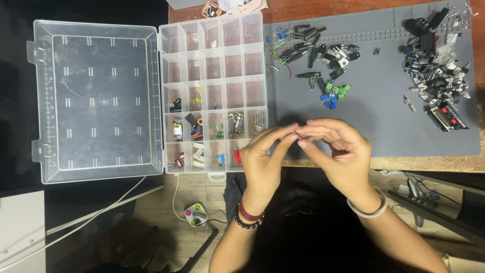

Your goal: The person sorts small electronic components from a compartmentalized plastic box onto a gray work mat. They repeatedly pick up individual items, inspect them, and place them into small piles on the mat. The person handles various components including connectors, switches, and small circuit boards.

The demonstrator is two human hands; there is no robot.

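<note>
My left hand point(265, 159) and my right hand point(338, 149) meet over the front edge of the grey mat point(384, 131). Their fingertips pinch together on a tiny thin electronic part point(297, 134), hardly visible between them. Just left of my left hand stands the clear compartment box point(212, 91), its lower cells holding small parts. Its open lid point(96, 101) lies flat to the left.
Loose black, green and blue components point(323, 65) lie on the mat's far middle. A heap of dark and metal parts point(437, 71) fills the far right. A white cable point(101, 212) and a small controller with coloured buttons point(195, 213) lie below the table edge.
</note>
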